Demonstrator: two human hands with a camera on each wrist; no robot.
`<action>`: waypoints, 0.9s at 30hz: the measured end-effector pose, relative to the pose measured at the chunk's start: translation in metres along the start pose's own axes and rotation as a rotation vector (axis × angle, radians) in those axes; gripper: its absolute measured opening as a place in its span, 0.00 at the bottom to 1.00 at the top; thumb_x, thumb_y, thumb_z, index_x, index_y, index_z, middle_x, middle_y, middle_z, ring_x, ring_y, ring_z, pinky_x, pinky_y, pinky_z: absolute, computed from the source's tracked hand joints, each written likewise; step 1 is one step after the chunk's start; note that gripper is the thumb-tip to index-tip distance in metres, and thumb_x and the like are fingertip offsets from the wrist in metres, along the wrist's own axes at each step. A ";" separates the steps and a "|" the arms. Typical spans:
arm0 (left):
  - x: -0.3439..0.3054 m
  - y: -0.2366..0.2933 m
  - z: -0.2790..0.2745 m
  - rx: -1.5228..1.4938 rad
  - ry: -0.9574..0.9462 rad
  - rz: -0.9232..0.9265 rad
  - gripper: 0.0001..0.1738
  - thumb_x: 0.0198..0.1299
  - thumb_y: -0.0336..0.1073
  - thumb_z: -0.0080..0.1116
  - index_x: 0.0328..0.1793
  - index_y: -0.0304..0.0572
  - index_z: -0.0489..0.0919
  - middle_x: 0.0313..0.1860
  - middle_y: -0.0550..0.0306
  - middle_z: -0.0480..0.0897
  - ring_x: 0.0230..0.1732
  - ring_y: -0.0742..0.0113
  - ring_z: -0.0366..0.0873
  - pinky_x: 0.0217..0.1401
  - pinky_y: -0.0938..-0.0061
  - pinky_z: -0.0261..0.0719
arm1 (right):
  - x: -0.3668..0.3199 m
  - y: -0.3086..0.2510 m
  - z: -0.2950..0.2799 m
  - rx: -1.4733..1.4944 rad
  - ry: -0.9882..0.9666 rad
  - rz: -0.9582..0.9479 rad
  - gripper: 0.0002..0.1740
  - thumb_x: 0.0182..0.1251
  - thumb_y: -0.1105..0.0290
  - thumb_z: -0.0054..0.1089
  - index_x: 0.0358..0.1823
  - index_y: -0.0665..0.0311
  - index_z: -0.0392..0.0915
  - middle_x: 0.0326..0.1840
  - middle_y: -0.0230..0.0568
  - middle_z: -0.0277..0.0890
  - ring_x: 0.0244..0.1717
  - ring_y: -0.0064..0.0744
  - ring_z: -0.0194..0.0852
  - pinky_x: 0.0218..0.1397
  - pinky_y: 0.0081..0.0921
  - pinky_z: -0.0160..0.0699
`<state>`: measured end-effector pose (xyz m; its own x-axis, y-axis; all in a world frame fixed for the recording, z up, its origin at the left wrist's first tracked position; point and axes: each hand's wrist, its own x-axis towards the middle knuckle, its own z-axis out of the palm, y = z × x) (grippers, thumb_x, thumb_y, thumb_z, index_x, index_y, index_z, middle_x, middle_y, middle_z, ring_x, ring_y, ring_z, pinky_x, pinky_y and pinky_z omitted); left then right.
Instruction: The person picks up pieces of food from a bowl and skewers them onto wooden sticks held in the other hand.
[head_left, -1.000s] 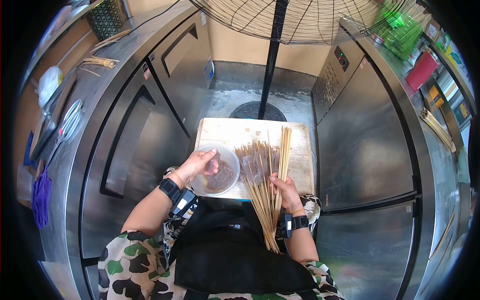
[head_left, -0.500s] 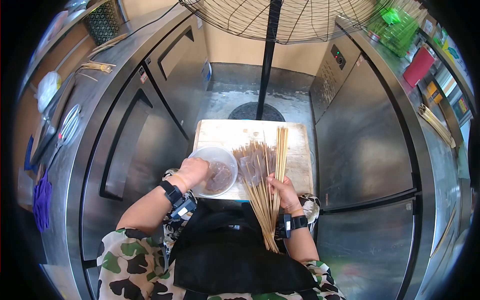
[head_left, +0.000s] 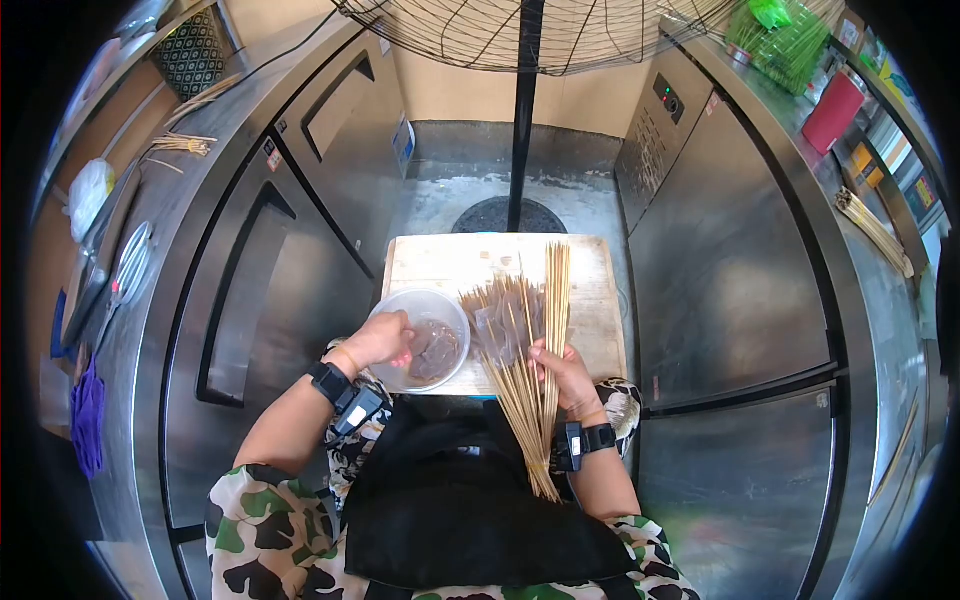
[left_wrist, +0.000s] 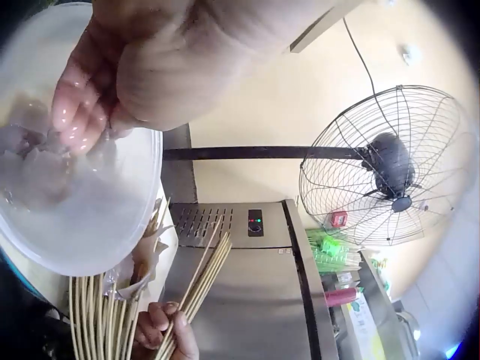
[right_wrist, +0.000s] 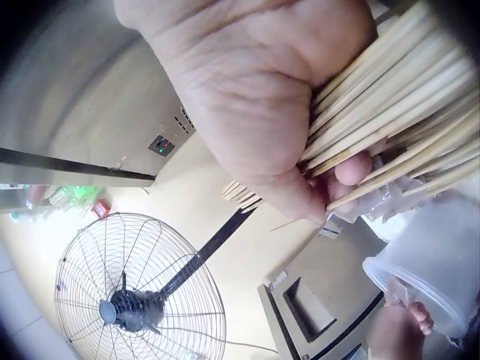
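Note:
My left hand [head_left: 378, 341] is over the round clear bowl [head_left: 463, 312], its wet fingertips pinching a translucent slice [right_wrist: 403, 289] among the others. More slices [left_wrist: 45, 169] lie in the bowl. My right hand [head_left: 566, 378] grips a bundle of bare skewers [head_left: 557, 290], upright in the head view, one thin skewer standing apart at the thumb and fingertips. Left of that bundle, skewers threaded with translucent pieces [head_left: 497, 335] lie fanned on the wooden board [head_left: 440, 258], their lower ends reaching toward the black apron.
Steel cabinets [head_left: 735, 260] stand on both sides. Beyond the board, a wire fan [left_wrist: 394, 169] rises on a black pole. The left counter holds a whisk [head_left: 134, 262] and a purple cloth [head_left: 88, 418]; the right one holds a skewer bundle [head_left: 873, 232] and a red container [head_left: 833, 112].
My left hand, which held a slice raised over the bowl's side, has gone down among the slices, its fingertips showing again now. My right hand keeps its grip; the head view has shifted slightly.

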<state>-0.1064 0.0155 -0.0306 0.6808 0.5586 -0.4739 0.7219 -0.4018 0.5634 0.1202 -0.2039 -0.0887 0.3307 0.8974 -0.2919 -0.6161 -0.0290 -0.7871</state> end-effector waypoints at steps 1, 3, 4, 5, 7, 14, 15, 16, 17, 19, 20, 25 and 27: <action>0.000 -0.004 0.003 0.278 0.060 0.039 0.11 0.66 0.33 0.43 0.42 0.32 0.73 0.26 0.52 0.81 0.27 0.61 0.80 0.32 0.70 0.76 | 0.000 0.000 0.000 -0.003 -0.003 -0.001 0.04 0.59 0.72 0.60 0.35 0.62 0.76 0.26 0.32 0.76 0.19 0.16 0.67 0.24 0.13 0.67; -0.002 -0.002 0.001 0.585 0.088 0.075 0.11 0.67 0.32 0.40 0.41 0.33 0.73 0.25 0.54 0.82 0.27 0.66 0.80 0.31 0.74 0.77 | 0.002 0.002 -0.002 -0.009 -0.008 -0.005 0.04 0.59 0.72 0.60 0.35 0.62 0.76 0.26 0.32 0.76 0.19 0.16 0.67 0.24 0.13 0.67; -0.005 0.003 -0.003 0.615 0.056 0.072 0.11 0.67 0.31 0.38 0.41 0.33 0.73 0.25 0.55 0.82 0.28 0.68 0.80 0.32 0.75 0.77 | 0.002 0.002 -0.002 -0.001 -0.012 -0.002 0.04 0.59 0.73 0.60 0.35 0.62 0.76 0.26 0.32 0.76 0.19 0.16 0.67 0.24 0.13 0.67; -0.009 0.009 -0.008 0.644 0.024 0.069 0.12 0.67 0.31 0.37 0.40 0.34 0.73 0.25 0.56 0.82 0.28 0.70 0.80 0.32 0.77 0.77 | 0.002 0.002 -0.003 0.008 -0.014 0.001 0.04 0.59 0.73 0.60 0.35 0.62 0.76 0.26 0.32 0.76 0.19 0.16 0.67 0.24 0.13 0.67; -0.011 0.022 -0.018 0.043 -0.065 -0.049 0.10 0.67 0.32 0.39 0.41 0.37 0.73 0.29 0.54 0.83 0.31 0.67 0.81 0.37 0.77 0.78 | 0.003 0.003 -0.003 0.014 -0.013 0.012 0.04 0.59 0.73 0.61 0.35 0.62 0.76 0.26 0.33 0.76 0.19 0.16 0.67 0.24 0.13 0.67; 0.004 0.041 -0.016 -1.740 -0.151 -0.022 0.05 0.64 0.31 0.50 0.44 0.42 0.73 0.49 0.51 0.80 0.45 0.64 0.79 0.48 0.73 0.78 | 0.001 0.000 -0.002 0.003 -0.016 0.029 0.05 0.59 0.72 0.61 0.36 0.63 0.76 0.26 0.35 0.77 0.19 0.16 0.67 0.25 0.13 0.68; 0.010 0.042 -0.012 -1.807 -0.132 -0.019 0.05 0.63 0.30 0.51 0.44 0.43 0.73 0.51 0.53 0.79 0.49 0.64 0.78 0.50 0.71 0.78 | 0.000 0.000 -0.002 0.011 -0.022 0.028 0.05 0.59 0.72 0.61 0.36 0.63 0.76 0.26 0.35 0.78 0.19 0.16 0.67 0.25 0.13 0.68; 0.016 0.046 -0.009 -1.815 -0.119 0.014 0.04 0.63 0.29 0.51 0.43 0.43 0.74 0.51 0.54 0.79 0.49 0.64 0.78 0.50 0.71 0.78 | -0.001 -0.001 -0.001 0.018 -0.029 0.027 0.06 0.59 0.72 0.61 0.37 0.63 0.76 0.26 0.35 0.78 0.19 0.16 0.67 0.25 0.13 0.68; 0.022 0.050 -0.005 -1.823 -0.107 0.047 0.04 0.62 0.29 0.51 0.43 0.43 0.74 0.51 0.54 0.79 0.49 0.64 0.77 0.51 0.70 0.78 | -0.002 -0.003 0.000 -0.004 -0.035 0.028 0.06 0.60 0.72 0.61 0.38 0.63 0.76 0.26 0.37 0.78 0.19 0.17 0.67 0.25 0.13 0.68; 0.035 0.060 -0.002 -1.860 -0.123 0.108 0.09 0.62 0.27 0.49 0.48 0.42 0.75 0.53 0.56 0.79 0.51 0.62 0.77 0.54 0.69 0.76 | -0.004 -0.005 0.001 -0.017 -0.061 0.027 0.06 0.60 0.72 0.60 0.38 0.63 0.76 0.26 0.37 0.78 0.20 0.17 0.68 0.25 0.13 0.68; 0.042 0.066 -0.001 -1.887 -0.175 0.124 0.11 0.63 0.27 0.49 0.51 0.42 0.74 0.53 0.56 0.79 0.52 0.63 0.76 0.54 0.70 0.76 | -0.005 -0.006 0.002 -0.023 -0.073 0.025 0.06 0.60 0.72 0.60 0.38 0.63 0.76 0.26 0.37 0.78 0.20 0.16 0.68 0.25 0.13 0.68; 0.072 0.101 0.010 -1.893 -0.277 0.246 0.19 0.64 0.27 0.44 0.62 0.42 0.68 0.59 0.55 0.75 0.58 0.60 0.73 0.60 0.67 0.73 | -0.006 -0.011 0.002 -0.035 -0.183 0.020 0.06 0.61 0.72 0.60 0.36 0.65 0.75 0.26 0.37 0.78 0.19 0.16 0.68 0.24 0.12 0.68; 0.079 0.113 0.014 -1.865 -0.266 0.267 0.19 0.65 0.27 0.43 0.62 0.43 0.67 0.62 0.54 0.71 0.61 0.58 0.70 0.63 0.65 0.71 | -0.003 -0.007 0.001 -0.029 -0.200 0.013 0.06 0.60 0.72 0.60 0.36 0.65 0.75 0.26 0.37 0.77 0.19 0.16 0.68 0.24 0.12 0.68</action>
<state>0.0304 0.0037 -0.0138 0.8661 0.4395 -0.2382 -0.3016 0.8394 0.4521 0.1227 -0.2062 -0.0817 0.1728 0.9663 -0.1909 -0.5978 -0.0511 -0.8000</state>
